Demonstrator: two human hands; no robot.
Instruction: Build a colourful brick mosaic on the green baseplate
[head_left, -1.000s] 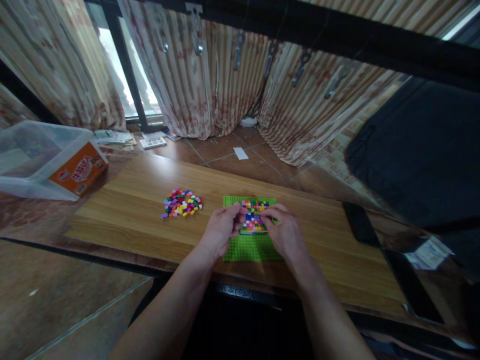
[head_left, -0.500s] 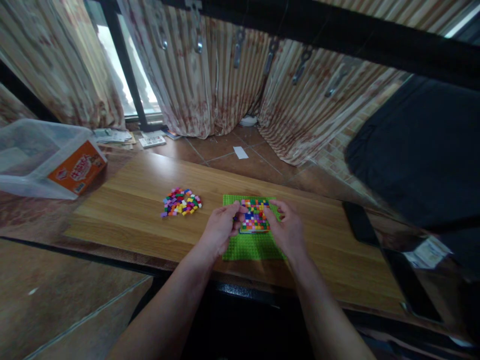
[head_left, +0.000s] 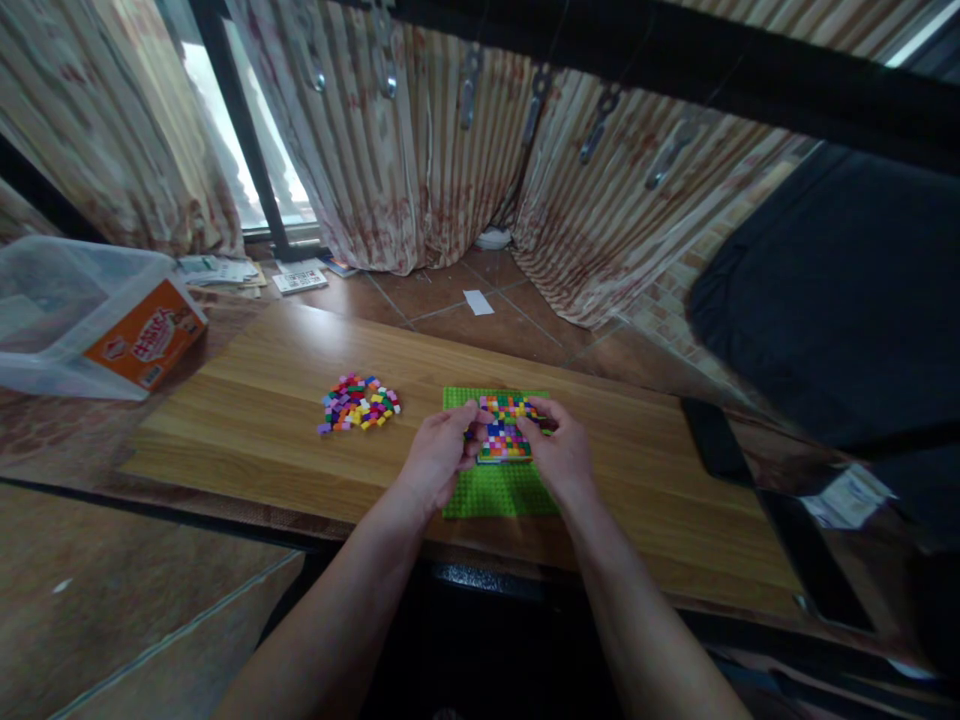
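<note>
A green studded baseplate (head_left: 501,495) lies on the wooden board, and a square block of small multicoloured toy bricks (head_left: 507,432) sits on its upper middle. My left hand (head_left: 441,445) is closed at the block's left edge, thumb and fingertips pressed together there; a bit of dark blue shows between the fingers. From the right, my right hand (head_left: 559,440) reaches over the block, its thumb on the top bricks and its fingers bent around the far right corner. What lies under the right fingertips is hidden. A loose pile of toy bricks (head_left: 358,403) lies to the left.
A clear plastic bin (head_left: 67,340) with an orange label stands at the far left. Two dark phone-like slabs (head_left: 716,440) and a crumpled packet (head_left: 847,497) lie at the right. Papers (head_left: 300,280) rest beyond the wooden board (head_left: 247,420), below the curtains.
My right hand has moved left, further over the brick block, its thumb now nearer the middle. My left hand stays at the left edge. The view has shifted slightly.
</note>
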